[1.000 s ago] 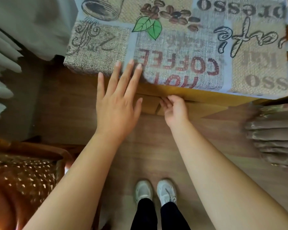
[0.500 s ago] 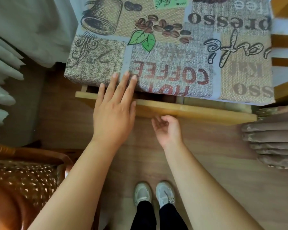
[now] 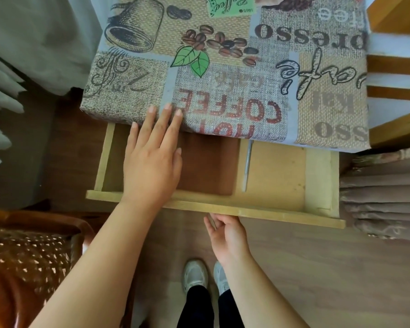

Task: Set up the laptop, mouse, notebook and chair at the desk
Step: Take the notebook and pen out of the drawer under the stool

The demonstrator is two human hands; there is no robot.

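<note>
The desk [image 3: 223, 67] is covered with a coffee-print cloth. Below its front edge a shallow wooden drawer [image 3: 282, 215] stands pulled out towards me. My left hand [image 3: 152, 166] lies flat and open, fingertips on the cloth's edge and palm over the drawer's left part. My right hand [image 3: 227, 235] hooks its fingers under the drawer's front board near the middle. Inside the drawer lies a flat brown notebook-like thing [image 3: 208, 166], partly hidden by my left hand, with a slim pen [image 3: 247, 166] beside it. A wicker chair [image 3: 29, 256] stands at the lower left. No laptop or mouse is in view.
Folded brown curtain fabric [image 3: 384, 192] hangs close to the drawer's right end. Pale curtains [image 3: 33, 43] fill the upper left. Wooden slats [image 3: 393, 65] sit right of the desk. My shoes [image 3: 194, 275] stand on the wood floor below the drawer.
The drawer has slid out from under the desk towards me, drawn by my right hand, and its inside now shows. My left hand stayed flat on the desk edge.
</note>
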